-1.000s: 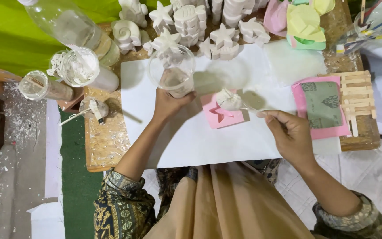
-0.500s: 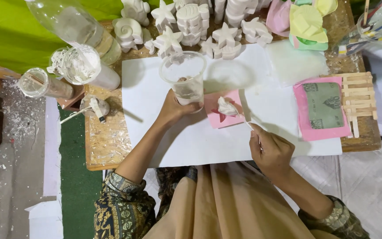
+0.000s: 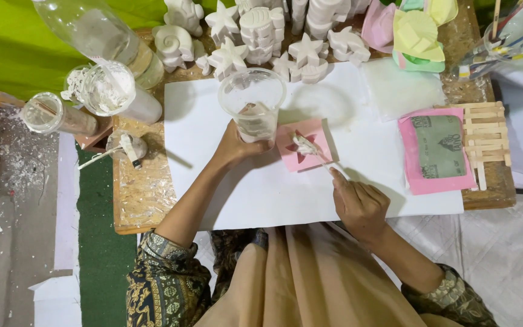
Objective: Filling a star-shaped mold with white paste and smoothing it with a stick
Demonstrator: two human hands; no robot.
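Observation:
My left hand [image 3: 237, 147] grips a clear plastic cup [image 3: 253, 103] with white plaster mix in its bottom, held upright on the white sheet [image 3: 261, 188]. Right of the cup lies a pink mould [image 3: 305, 145] with a star-shaped hollow. My right hand [image 3: 358, 203] holds a thin stick [image 3: 325, 160] whose far end carries a blob of white plaster over the mould.
White plaster stars, shells and fish [image 3: 261, 36] stand along the far edge of the board. A pink pad with grey sandpaper [image 3: 438, 148] and a stick rack [image 3: 485, 136] lie right. Jars [image 3: 107, 91] and a big bottle [image 3: 92, 30] stand left. Coloured moulds [image 3: 416, 33] sit at back.
My right hand drew back toward me and shifted left, now working the stick over the pink mould. My left hand still holds the cup beside the mould.

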